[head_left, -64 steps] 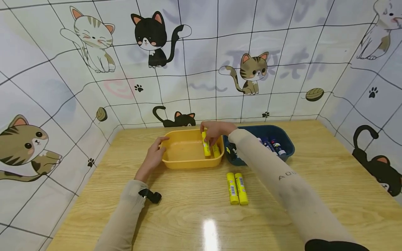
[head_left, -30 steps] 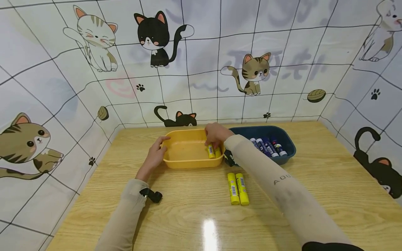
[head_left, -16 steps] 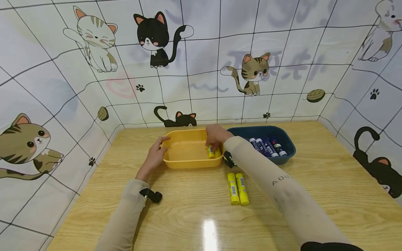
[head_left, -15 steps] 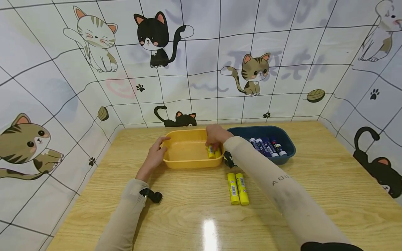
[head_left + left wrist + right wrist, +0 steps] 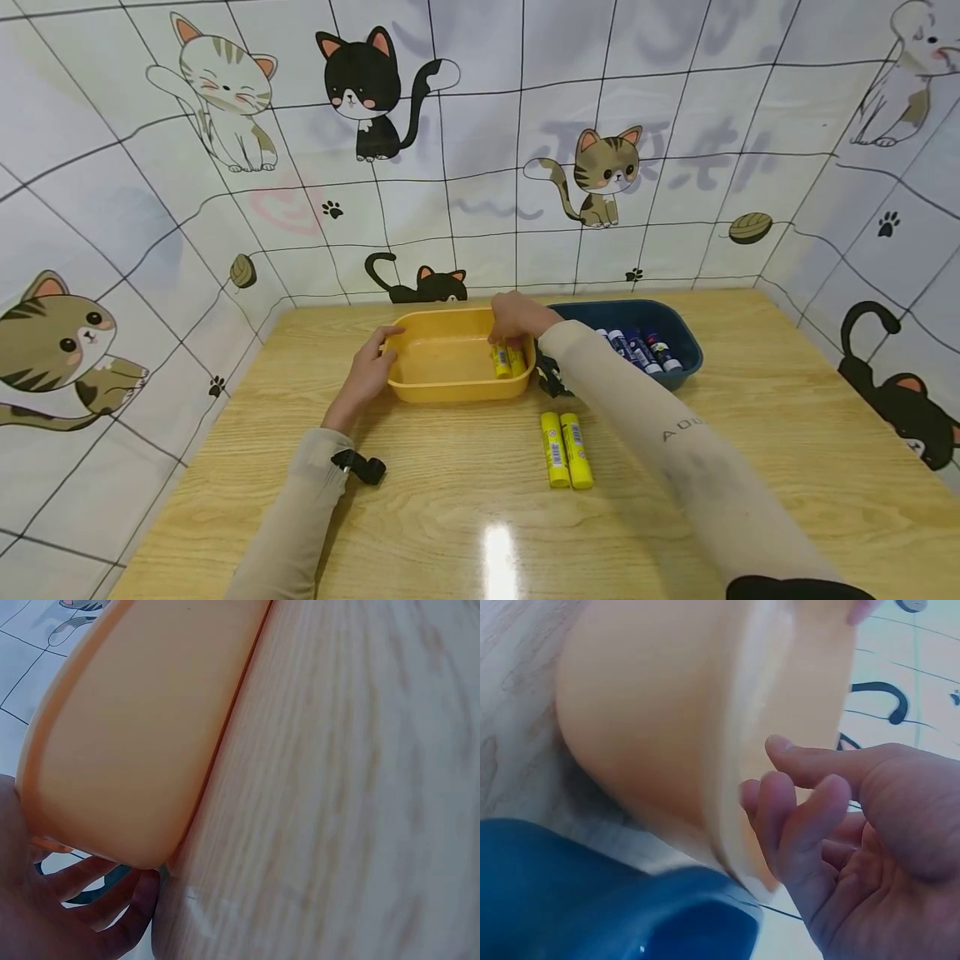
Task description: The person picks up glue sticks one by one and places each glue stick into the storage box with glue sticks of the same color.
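Observation:
My left hand (image 5: 367, 367) grips the left end of a yellow plastic bin (image 5: 442, 392), its fingers at the rim and end wall; the left wrist view shows them bent against that end (image 5: 112, 855). Over the bin's right end is my right hand (image 5: 517, 317). Its thumb and fingers stand apart in the right wrist view, with nothing seen between them (image 5: 840, 817). Just beneath it, two yellow glue sticks (image 5: 501, 364) lie side by side in the bin, their far ends hidden by the hand. Two more yellow glue sticks (image 5: 566, 450) lie together on the table in front.
Right of the yellow bin stands a dark blue bin (image 5: 686, 367) holding several blue-and-white glue sticks (image 5: 637, 348), partly covered by the right sleeve. The wooden table (image 5: 450, 483) meets a wall sheet (image 5: 480, 242) printed with cats at the back.
A yellow glue stick that my right hand held upright over the bin has been laid beside the other one. The right hand has let go and lifted slightly. The left hand stayed put.

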`<state>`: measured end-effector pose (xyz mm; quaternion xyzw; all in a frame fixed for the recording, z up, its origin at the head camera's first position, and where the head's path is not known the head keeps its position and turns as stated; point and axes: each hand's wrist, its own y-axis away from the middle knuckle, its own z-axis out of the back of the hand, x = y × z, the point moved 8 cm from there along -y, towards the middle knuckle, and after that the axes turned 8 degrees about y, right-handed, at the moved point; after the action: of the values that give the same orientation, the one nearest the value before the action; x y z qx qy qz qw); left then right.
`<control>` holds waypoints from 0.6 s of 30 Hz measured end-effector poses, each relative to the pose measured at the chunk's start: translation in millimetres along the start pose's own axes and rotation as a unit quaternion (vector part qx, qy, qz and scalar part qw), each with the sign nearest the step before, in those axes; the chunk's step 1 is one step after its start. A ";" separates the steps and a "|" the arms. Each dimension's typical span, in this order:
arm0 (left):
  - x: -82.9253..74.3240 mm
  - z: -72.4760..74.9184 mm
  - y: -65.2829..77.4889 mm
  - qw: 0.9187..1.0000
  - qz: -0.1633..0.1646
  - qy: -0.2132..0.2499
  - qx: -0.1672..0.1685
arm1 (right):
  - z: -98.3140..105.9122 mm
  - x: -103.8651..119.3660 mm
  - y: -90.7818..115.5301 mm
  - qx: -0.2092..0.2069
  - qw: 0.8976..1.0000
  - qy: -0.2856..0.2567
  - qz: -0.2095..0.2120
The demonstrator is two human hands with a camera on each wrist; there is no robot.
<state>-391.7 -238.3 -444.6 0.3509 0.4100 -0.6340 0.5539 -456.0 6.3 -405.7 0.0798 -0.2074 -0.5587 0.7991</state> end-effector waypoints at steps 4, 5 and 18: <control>0.1 1.3 0.0 1.000 0.000 0.001 0.000 | 11.1 2.7 11.4 -0.010 0.999 -0.003 0.035; -0.2 1.2 0.0 1.000 -0.001 0.000 0.001 | 13.4 2.7 15.4 -0.011 0.999 -0.001 0.044; -0.5 0.1 1.1 1.000 -0.003 0.008 0.004 | 28.8 1.4 84.6 -0.033 0.989 0.000 0.147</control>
<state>-390.5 -238.2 -444.3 0.3571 0.4132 -0.6342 0.5472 -395.0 38.6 -349.0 0.0224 -0.1981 -0.4417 0.8748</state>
